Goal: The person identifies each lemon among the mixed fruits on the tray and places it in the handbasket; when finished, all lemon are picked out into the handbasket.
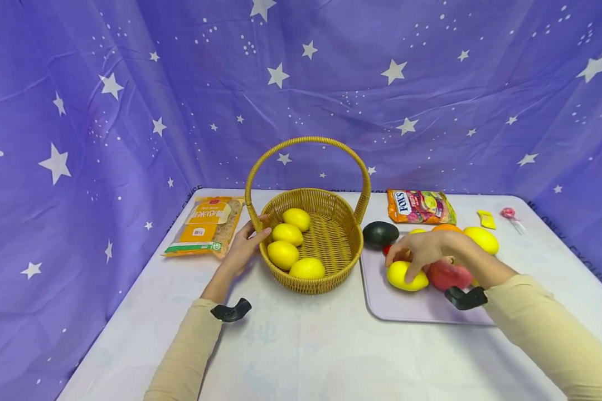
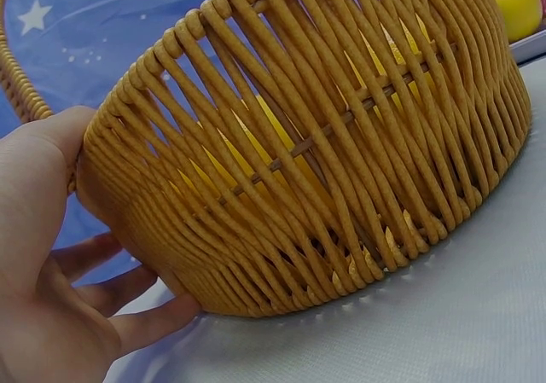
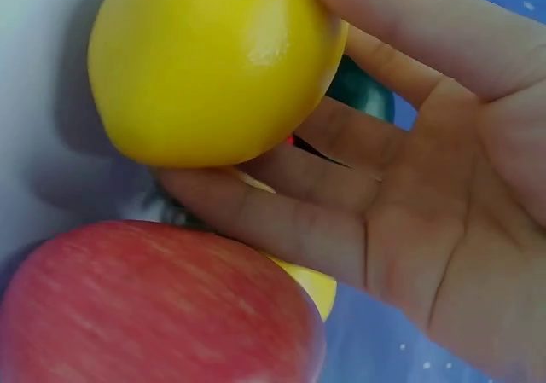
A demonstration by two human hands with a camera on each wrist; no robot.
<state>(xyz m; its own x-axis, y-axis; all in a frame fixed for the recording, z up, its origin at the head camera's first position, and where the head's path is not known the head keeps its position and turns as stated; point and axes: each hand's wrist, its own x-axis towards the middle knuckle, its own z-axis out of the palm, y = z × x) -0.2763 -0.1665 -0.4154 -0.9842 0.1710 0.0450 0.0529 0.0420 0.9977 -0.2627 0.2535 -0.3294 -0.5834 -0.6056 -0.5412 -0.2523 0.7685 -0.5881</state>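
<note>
Beige sleeves (image 1: 547, 334) are nearest to the camera, reaching over the white worktop (image 1: 301, 345). The right hand (image 1: 426, 246) pinches a lemon (image 1: 405, 278), thumb on one side and fingers on the other; this lemon is near the left edge of the tray (image 1: 388, 310), which lies toward the right edge of the worktop. Whether the lemon touches the tray surface, I cannot tell. Well apart from it, the left hand (image 1: 242, 248) holds the basket (image 1: 308, 287) at its left side, fingers against the outer wall. Four lemons (image 1: 283, 255) lie inside, along the left and front.

For a good pick, I think the fingertips should sit below the widest part of the lemon, because its smooth skin could slip. Just beside it is a red fruit (image 1: 448, 277), and a dark green fruit (image 1: 380, 235) is at the tray's back left corner, so a straight lift seems safer than a sideways drag. For the left hand, light pressure is probably enough; a hard pull could tip the basket.
</note>
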